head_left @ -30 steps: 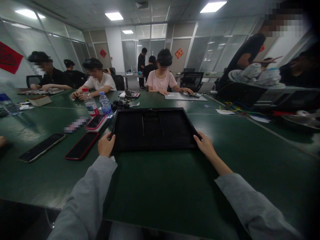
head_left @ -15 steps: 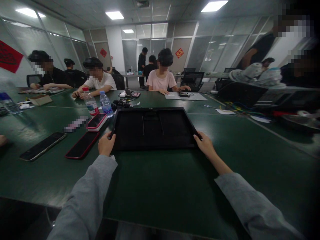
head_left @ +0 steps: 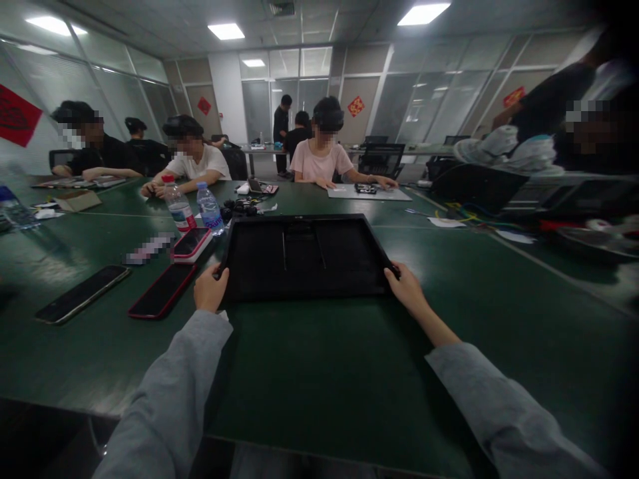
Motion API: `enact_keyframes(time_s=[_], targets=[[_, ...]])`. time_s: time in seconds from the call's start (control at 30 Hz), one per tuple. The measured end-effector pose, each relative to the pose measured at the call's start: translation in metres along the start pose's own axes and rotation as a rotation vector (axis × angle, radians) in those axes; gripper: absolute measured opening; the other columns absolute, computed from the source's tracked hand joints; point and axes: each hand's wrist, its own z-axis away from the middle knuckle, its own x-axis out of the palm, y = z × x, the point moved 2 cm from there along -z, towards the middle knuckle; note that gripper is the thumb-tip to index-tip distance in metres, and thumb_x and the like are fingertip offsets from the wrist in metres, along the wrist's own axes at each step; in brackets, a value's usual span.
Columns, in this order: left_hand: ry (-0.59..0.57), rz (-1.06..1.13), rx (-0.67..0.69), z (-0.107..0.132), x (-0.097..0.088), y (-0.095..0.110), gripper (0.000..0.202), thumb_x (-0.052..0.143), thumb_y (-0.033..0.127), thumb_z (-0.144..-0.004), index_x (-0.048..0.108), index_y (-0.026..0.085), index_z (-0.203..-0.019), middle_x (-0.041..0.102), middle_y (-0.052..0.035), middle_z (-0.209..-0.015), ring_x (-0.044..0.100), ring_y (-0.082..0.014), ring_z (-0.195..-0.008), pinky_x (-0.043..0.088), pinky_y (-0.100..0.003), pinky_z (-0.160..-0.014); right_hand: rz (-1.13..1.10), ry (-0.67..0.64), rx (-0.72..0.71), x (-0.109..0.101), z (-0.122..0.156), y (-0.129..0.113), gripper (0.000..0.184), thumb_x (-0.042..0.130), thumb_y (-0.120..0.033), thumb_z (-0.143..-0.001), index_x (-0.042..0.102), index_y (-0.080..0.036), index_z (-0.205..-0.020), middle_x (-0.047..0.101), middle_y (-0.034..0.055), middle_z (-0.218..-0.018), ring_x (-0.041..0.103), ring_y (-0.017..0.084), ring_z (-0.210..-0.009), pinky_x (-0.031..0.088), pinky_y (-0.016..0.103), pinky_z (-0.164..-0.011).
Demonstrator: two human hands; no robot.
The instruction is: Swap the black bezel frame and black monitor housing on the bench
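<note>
A shallow black rectangular tray [head_left: 254, 259] with a raised rim rests on the green table [head_left: 319, 372] in front of me. Two thin rods run along its inside, near the middle. My left hand [head_left: 210, 291] is closed around the tray's left rim at the near corner, thumb on top. At the opposite side, my right hand [head_left: 407, 287] grips the right rim in the same way. The fingers under both edges are partly hidden. Just left of my left hand lies a phone in a red case [head_left: 160, 291].
Another phone [head_left: 82, 294] and a pink-and-white box-like device [head_left: 192, 245] lie at left. Two bottles, one red-capped [head_left: 178, 203] and one blue-capped [head_left: 210, 207], stand behind them. Black cables [head_left: 242, 207] lie beyond the tray. A co-worker in pink [head_left: 322, 159] sits opposite at a grey board [head_left: 344, 193].
My view shifts slightly; both hands keep their hold on the tray. Across the table, the co-worker in pink moves one hand outward to the right over the grey board.
</note>
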Motion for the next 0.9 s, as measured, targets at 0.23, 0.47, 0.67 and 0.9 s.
enact_keyframes(time_s=[0.23, 0.47, 0.67, 0.9], targets=[[0.233, -0.168, 0.277, 0.015, -0.009, 0.021, 0.044, 0.051, 0.036, -0.092, 0.063, 0.018, -0.131, 0.064, -0.0144, -0.127, 0.056, -0.031, -0.119, 0.045, -0.045, -0.097, 0.278, 0.123, -0.073, -0.003, 0.006, -0.013, 0.053, 0.047, -0.04, -0.088, 0.057, -0.004, -0.126, 0.061, 0.0254, -0.12, 0.054, 0.036, -0.116, 0.04, 0.056, -0.102], [0.198, -0.166, 0.523, 0.05, 0.01, 0.069, 0.041, 0.044, 0.034, -0.098, 0.061, 0.018, -0.132, 0.059, -0.0153, -0.135, 0.051, -0.0305, -0.125, 0.038, -0.048, -0.103, 0.389, 0.193, -0.191, 0.011, 0.039, -0.084, 0.059, 0.038, -0.045, -0.097, 0.042, -0.01, -0.144, 0.045, 0.0238, -0.14, 0.04, 0.037, -0.129, 0.036, 0.058, -0.102], [0.008, -0.175, 0.758, 0.088, 0.049, 0.118, 0.046, 0.037, 0.037, -0.102, 0.053, 0.02, -0.141, 0.052, -0.0123, -0.147, 0.047, -0.0264, -0.133, 0.04, -0.045, -0.106, 0.32, 0.047, -0.415, 0.055, 0.076, -0.157, 0.062, 0.032, -0.046, -0.102, 0.029, -0.012, -0.154, 0.039, 0.0213, -0.15, 0.035, 0.031, -0.139, 0.034, 0.051, -0.109], [-0.084, -0.244, 0.832, 0.095, 0.061, 0.122, 0.045, 0.034, 0.032, -0.101, 0.056, 0.021, -0.139, 0.055, -0.0106, -0.145, 0.047, -0.0267, -0.135, 0.038, -0.047, -0.11, 0.416, -0.178, -0.543, 0.071, 0.079, -0.164, 0.051, 0.026, -0.034, -0.104, 0.051, -0.013, -0.144, 0.047, 0.0158, -0.151, 0.042, 0.026, -0.139, 0.036, 0.043, -0.11]])
